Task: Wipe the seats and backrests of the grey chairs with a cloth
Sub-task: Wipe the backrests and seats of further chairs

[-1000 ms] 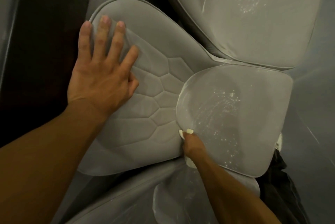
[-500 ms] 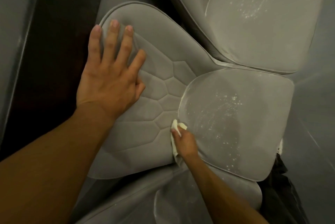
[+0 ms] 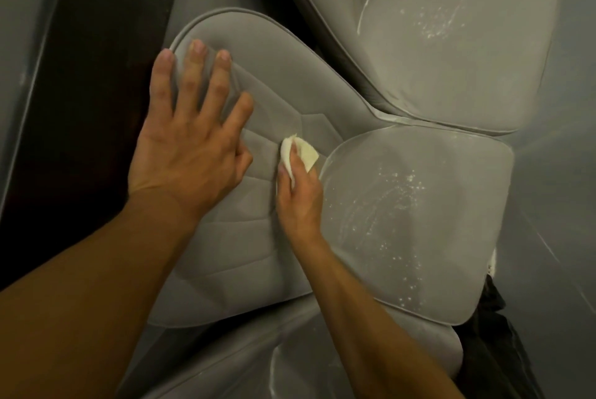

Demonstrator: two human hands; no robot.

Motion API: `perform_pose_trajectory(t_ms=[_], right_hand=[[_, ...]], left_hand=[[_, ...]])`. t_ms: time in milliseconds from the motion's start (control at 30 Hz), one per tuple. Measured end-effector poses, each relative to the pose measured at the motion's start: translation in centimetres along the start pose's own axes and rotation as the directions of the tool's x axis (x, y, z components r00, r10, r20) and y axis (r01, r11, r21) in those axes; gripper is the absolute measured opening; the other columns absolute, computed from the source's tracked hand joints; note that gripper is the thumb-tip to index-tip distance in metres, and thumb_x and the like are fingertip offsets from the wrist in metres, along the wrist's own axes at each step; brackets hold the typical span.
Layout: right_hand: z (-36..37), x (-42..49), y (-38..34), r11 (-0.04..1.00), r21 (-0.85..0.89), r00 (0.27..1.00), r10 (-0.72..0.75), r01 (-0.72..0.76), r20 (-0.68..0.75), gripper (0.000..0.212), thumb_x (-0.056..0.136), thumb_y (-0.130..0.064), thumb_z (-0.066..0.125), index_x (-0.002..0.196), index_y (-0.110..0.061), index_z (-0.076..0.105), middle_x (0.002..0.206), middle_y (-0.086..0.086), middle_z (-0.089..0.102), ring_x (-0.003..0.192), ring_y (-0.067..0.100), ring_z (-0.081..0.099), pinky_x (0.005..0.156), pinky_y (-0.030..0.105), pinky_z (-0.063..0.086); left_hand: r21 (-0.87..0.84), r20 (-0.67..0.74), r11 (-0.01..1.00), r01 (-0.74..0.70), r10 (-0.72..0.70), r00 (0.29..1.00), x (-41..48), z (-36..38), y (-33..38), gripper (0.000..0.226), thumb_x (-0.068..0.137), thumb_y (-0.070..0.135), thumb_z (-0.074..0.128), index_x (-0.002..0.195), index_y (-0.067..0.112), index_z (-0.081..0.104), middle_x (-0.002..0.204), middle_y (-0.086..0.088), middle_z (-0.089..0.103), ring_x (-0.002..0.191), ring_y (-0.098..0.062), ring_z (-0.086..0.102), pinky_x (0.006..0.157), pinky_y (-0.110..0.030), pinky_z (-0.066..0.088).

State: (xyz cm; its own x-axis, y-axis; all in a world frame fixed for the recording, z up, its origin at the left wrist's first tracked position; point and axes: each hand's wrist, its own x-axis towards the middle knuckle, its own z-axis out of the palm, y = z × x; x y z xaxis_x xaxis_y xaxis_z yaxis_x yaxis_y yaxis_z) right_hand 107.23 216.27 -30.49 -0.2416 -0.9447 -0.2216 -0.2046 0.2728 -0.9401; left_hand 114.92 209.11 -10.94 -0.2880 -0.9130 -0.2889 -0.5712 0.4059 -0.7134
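The left hand (image 3: 190, 147) lies flat across the far-left part of the quilted backrest (image 3: 232, 269) and blocks that side. Just right of it, the right hand (image 3: 300, 201) pinches the cloth (image 3: 304, 153), with only a narrow gap between the two hands. The backrest's near half and the speckled seat (image 3: 419, 221) to the right lie bare.

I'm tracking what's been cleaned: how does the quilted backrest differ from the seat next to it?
The backrest has stitched panels and no visible specks; the seat is smooth, with white specks and smears. The left hand lies flat on the backrest and the right hand presses the cloth to it, not the seat. Both are grey.
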Motion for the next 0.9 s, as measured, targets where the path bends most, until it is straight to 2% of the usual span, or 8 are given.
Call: perform_pose_trajectory(t_ms=[100, 200, 367, 500, 567, 667, 800, 900], right_hand=[[-0.1, 0.1, 3.9, 0.945, -0.041, 0.941, 0.328, -0.325, 0.081, 0.041, 0.104, -0.028, 0.044, 0.146, -0.027, 0.045, 0.133, 0.001, 0.057, 0.124, 0.022, 0.053, 0.098, 0.011, 0.034], [-0.2, 2.3, 5.4, 0.821, -0.129, 0.808, 0.57, -0.556, 0.149, 0.039, 0.103, -0.02, 0.042, 0.14, -0.009, 0.049, 0.131, 0.015, 0.059, 0.121, 0.033, 0.055, 0.095, 0.03, 0.041], [0.9, 3.9, -0.2, 0.949, 0.113, 0.948, 0.305, -0.295, -0.089, 0.039, 0.1, -0.014, 0.051, 0.137, -0.006, 0.056, 0.136, 0.017, 0.054, 0.127, 0.027, 0.051, 0.107, 0.019, 0.033], [-0.7, 1.0, -2.5, 0.986, 0.139, 0.995, -0.087, 0.093, -0.046, 0.043, 0.099, -0.015, 0.053, 0.143, -0.014, 0.053, 0.143, 0.013, 0.05, 0.127, 0.011, 0.048, 0.108, 0.013, 0.034], [-0.6, 1.0, -0.9, 0.992, 0.058, 0.994, -0.109, 0.108, 0.0, 0.045, 0.1, -0.014, 0.052, 0.145, -0.021, 0.05, 0.142, 0.009, 0.051, 0.122, 0.002, 0.045, 0.103, 0.005, 0.03], [-0.2, 2.7, 2.0, 0.981, -0.039, 0.98, 0.193, -0.191, 0.056, 0.043, 0.102, -0.017, 0.047, 0.145, -0.024, 0.049, 0.14, 0.005, 0.055, 0.123, 0.014, 0.052, 0.099, 0.005, 0.029], [-1.0, 6.9, 3.7, 0.824, 0.08, 0.827, 0.563, -0.56, -0.008, 0.033, 0.105, -0.019, 0.043, 0.129, -0.003, 0.06, 0.127, 0.016, 0.063, 0.119, 0.03, 0.057, 0.09, 0.011, 0.037], [-1.2, 9.6, 1.1, 0.827, 0.206, 0.817, 0.555, -0.523, -0.156, 0.038, 0.105, -0.019, 0.042, 0.134, 0.001, 0.055, 0.132, 0.02, 0.058, 0.122, 0.033, 0.054, 0.099, 0.024, 0.036]], left_hand=[[-0.004, 0.009, 1.0, -0.002, 0.002, 1.0, 0.0, -0.1, 0.0, 0.072, 0.097, 0.058, 0.005, 0.161, 0.024, 0.001, 0.165, -0.023, -0.018, 0.152, -0.048, -0.013, 0.123, -0.063, 0.002], [-0.011, -0.002, 1.0, -0.005, 0.005, 1.0, -0.1, -0.1, 0.0, 0.072, 0.097, 0.057, 0.005, 0.161, 0.024, 0.003, 0.165, -0.024, -0.016, 0.152, -0.049, -0.011, 0.122, -0.063, 0.003], [0.02, 0.007, 1.0, -0.001, 0.001, 1.0, 0.0, -0.1, 0.1, 0.072, 0.097, 0.058, 0.006, 0.161, 0.025, 0.003, 0.165, -0.024, -0.017, 0.152, -0.048, -0.012, 0.122, -0.062, 0.005], [0.021, 0.006, 1.0, -0.002, 0.001, 1.0, -0.1, -0.1, 0.1, 0.073, 0.096, 0.058, 0.006, 0.16, 0.024, 0.003, 0.165, -0.024, -0.017, 0.152, -0.048, -0.011, 0.123, -0.062, 0.002], [0.023, 0.014, 1.0, 0.002, -0.002, 1.0, -0.1, -0.3, 0.1, 0.073, 0.096, 0.058, 0.006, 0.16, 0.023, 0.002, 0.165, -0.024, -0.017, 0.152, -0.048, -0.011, 0.123, -0.061, 0.001], [0.012, 0.021, 1.0, 0.004, -0.004, 1.0, -0.1, -0.5, 0.2, 0.072, 0.096, 0.056, 0.005, 0.159, 0.023, 0.004, 0.165, -0.024, -0.016, 0.152, -0.048, -0.011, 0.123, -0.062, 0.0], [-0.001, 0.021, 1.0, -0.006, 0.006, 1.0, -0.1, -0.5, 0.0, 0.073, 0.095, 0.056, 0.003, 0.159, 0.022, 0.006, 0.165, -0.024, -0.015, 0.152, -0.048, -0.01, 0.122, -0.062, -0.001], [0.011, 0.018, 1.0, -0.003, 0.003, 1.0, -0.1, -0.4, 0.1, 0.074, 0.093, 0.054, 0.002, 0.16, 0.024, 0.009, 0.165, -0.024, -0.013, 0.152, -0.048, -0.009, 0.121, -0.062, -0.003]])
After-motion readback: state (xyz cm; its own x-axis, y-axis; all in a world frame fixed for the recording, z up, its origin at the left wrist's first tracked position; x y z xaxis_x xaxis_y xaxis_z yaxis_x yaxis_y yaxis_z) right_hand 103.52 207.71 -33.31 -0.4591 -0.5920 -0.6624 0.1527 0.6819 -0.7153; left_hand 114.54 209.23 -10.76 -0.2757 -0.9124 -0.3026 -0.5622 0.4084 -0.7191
